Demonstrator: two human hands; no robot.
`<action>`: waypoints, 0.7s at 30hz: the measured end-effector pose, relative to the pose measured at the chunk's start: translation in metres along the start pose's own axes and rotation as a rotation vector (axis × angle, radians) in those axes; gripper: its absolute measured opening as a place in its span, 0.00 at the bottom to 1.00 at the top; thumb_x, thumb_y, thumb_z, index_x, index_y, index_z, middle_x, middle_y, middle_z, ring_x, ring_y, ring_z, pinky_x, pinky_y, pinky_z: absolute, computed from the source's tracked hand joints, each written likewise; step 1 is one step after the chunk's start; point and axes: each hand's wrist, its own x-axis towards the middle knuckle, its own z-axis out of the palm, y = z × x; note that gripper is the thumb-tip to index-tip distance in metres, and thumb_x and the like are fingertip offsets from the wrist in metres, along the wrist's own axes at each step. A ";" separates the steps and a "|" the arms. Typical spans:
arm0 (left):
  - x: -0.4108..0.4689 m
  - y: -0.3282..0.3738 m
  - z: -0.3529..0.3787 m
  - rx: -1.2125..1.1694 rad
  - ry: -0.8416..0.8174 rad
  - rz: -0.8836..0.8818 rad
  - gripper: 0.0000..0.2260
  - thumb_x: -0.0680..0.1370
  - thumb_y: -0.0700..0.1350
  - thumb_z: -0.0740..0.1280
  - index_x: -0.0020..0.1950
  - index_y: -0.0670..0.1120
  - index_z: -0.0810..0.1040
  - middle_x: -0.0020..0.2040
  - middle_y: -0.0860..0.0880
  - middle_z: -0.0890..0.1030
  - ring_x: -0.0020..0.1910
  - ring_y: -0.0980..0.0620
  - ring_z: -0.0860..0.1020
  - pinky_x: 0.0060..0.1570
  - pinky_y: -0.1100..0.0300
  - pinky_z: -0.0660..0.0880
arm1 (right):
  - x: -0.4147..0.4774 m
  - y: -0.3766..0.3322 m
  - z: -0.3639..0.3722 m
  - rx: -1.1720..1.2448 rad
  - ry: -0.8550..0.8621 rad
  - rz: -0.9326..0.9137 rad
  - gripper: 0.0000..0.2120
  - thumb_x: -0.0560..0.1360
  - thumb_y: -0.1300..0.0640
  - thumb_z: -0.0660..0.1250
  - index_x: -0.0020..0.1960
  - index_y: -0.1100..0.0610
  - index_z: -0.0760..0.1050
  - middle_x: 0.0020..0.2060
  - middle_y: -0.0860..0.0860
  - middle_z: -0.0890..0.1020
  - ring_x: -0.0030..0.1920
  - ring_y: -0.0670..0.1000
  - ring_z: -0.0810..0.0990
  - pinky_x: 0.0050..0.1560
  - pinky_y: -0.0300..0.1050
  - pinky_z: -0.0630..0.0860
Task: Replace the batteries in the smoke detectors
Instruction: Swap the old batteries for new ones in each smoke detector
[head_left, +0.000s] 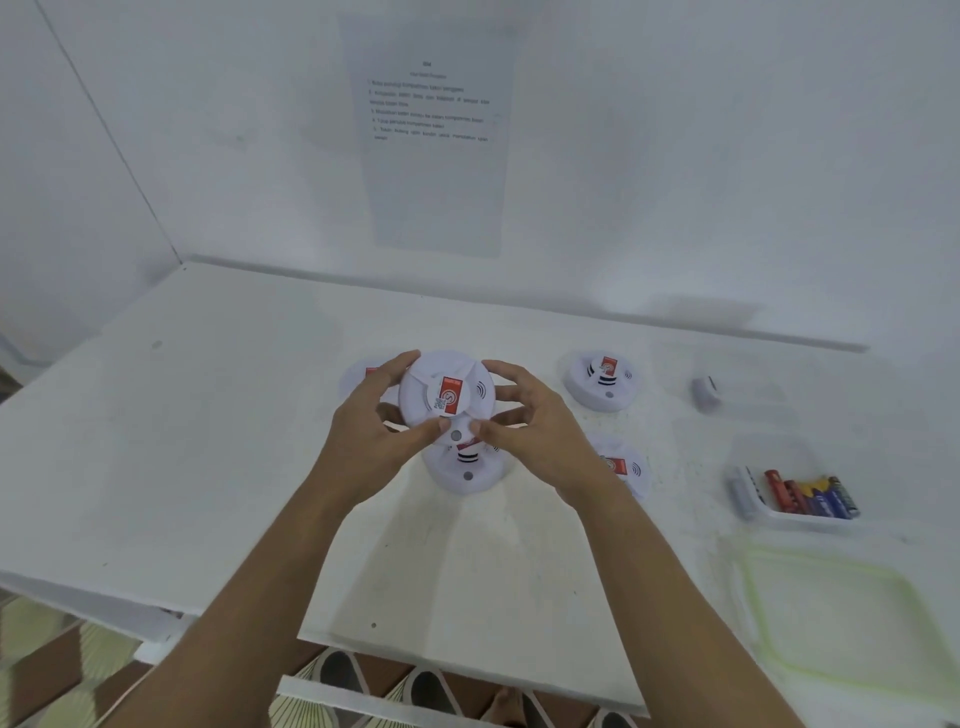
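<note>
Both hands hold one white round smoke detector (447, 392) with a red label above the table. My left hand (379, 431) grips its left rim, thumb on the front edge. My right hand (530, 431) grips its right rim, thumb beside the left thumb. Directly beneath it another detector (465, 470) lies on the table. A third detector (602, 382) lies at the back right, one more (623, 467) shows behind my right wrist, and part of another (358, 376) peeks out behind my left hand.
A clear tray (763, 512) with several red and blue batteries sits at the right. A small grey battery (705, 392) lies behind it. A clear lid (831, 613) with a yellowish rim lies near the front right. A printed sheet (431, 130) hangs on the wall.
</note>
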 end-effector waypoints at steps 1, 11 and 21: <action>0.003 0.001 0.003 0.003 0.003 0.000 0.32 0.70 0.49 0.78 0.72 0.51 0.71 0.65 0.55 0.76 0.53 0.67 0.77 0.44 0.70 0.77 | 0.001 0.001 -0.002 -0.002 0.004 0.000 0.30 0.74 0.55 0.76 0.72 0.41 0.70 0.60 0.42 0.81 0.51 0.45 0.84 0.55 0.45 0.82; 0.022 0.011 0.021 0.038 0.009 -0.036 0.36 0.65 0.59 0.75 0.72 0.54 0.69 0.63 0.57 0.77 0.51 0.66 0.77 0.46 0.67 0.77 | 0.018 0.007 -0.022 -0.029 0.030 -0.007 0.29 0.76 0.52 0.74 0.73 0.42 0.69 0.61 0.43 0.80 0.51 0.42 0.82 0.49 0.36 0.80; 0.042 0.005 0.033 0.040 0.020 -0.073 0.29 0.69 0.51 0.78 0.68 0.53 0.72 0.60 0.56 0.79 0.52 0.57 0.80 0.48 0.61 0.81 | 0.037 0.011 -0.032 -0.097 0.043 -0.017 0.30 0.76 0.53 0.74 0.74 0.45 0.67 0.57 0.38 0.77 0.47 0.37 0.80 0.42 0.27 0.76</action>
